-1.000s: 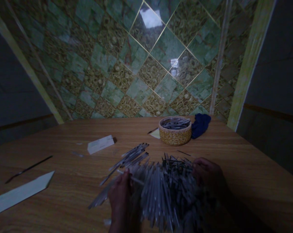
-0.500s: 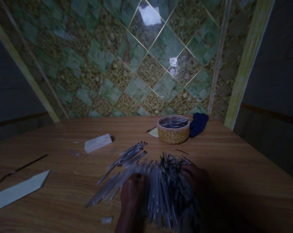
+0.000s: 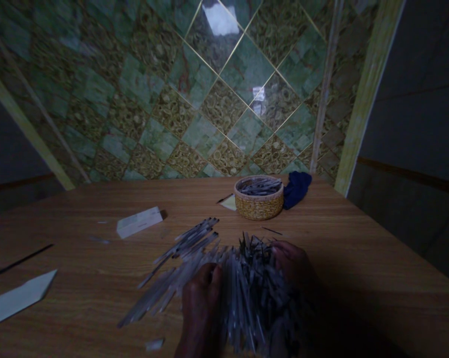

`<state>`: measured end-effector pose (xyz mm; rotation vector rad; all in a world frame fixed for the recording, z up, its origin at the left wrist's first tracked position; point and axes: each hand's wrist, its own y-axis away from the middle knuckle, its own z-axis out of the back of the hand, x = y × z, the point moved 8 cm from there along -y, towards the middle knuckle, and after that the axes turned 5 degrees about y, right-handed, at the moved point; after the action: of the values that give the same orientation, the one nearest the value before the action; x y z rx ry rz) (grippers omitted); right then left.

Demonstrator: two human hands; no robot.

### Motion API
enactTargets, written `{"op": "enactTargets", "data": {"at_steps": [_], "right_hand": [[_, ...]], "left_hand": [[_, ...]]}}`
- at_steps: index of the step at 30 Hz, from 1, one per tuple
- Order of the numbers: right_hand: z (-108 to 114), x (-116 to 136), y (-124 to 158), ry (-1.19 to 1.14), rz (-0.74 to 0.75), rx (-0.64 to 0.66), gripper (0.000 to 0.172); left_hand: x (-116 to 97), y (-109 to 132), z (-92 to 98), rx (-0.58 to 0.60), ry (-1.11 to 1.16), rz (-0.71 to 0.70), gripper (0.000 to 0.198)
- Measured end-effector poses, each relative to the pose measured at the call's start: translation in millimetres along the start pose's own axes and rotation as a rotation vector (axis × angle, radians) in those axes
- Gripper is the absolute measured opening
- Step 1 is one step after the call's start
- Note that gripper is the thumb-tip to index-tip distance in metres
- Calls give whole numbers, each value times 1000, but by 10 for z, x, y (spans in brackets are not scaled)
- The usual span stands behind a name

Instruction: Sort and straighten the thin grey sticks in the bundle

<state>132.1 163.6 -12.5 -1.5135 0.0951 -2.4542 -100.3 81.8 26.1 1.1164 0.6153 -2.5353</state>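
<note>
A big heap of thin grey-white sticks point(image 3: 247, 293) lies on the wooden table point(image 3: 358, 258) right in front of me. My left hand point(image 3: 200, 298) presses against the heap's left side with curled fingers. At the heap's right side my right hand point(image 3: 293, 263) curls over the dark stick tips. A looser fan of the same sticks point(image 3: 183, 248) spreads out to the left of the hands. The light is dim, so what each hand grips is hard to make out.
A woven basket point(image 3: 259, 206) with more sticks stands at the back, a dark blue cloth point(image 3: 297, 188) beside it. A white block point(image 3: 138, 222), a pale pointed strip point(image 3: 16, 298) and a thin dark rod point(image 3: 19, 261) lie to the left. A tiled wall rises behind.
My left hand has moved right and pushed into the heap's side. The right hand has drawn in and down over the tips. The view has shifted a little to the right.
</note>
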Motion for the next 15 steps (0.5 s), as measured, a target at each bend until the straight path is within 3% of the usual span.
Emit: {"op": "enactTargets", "data": {"at_steps": [3,6,9,11,15], "right_hand": [[85,-17,10,22,0,-30,30],[171,-40,25,55,6,-32,28],[249,-87,54,94,11,-18,27],[297,-129,90,121,12,-4,28],[374,-186,203,154,3,21,30]], "left_hand": [[-190,135,-132,67,152,-55,24],[-305,338,-462,282,382,-84,27],[-214,545,-903,603,570,55,24],[-92,617,-1110,733,624,177,31],[-55,596,-1232,710,814,193,40]]}}
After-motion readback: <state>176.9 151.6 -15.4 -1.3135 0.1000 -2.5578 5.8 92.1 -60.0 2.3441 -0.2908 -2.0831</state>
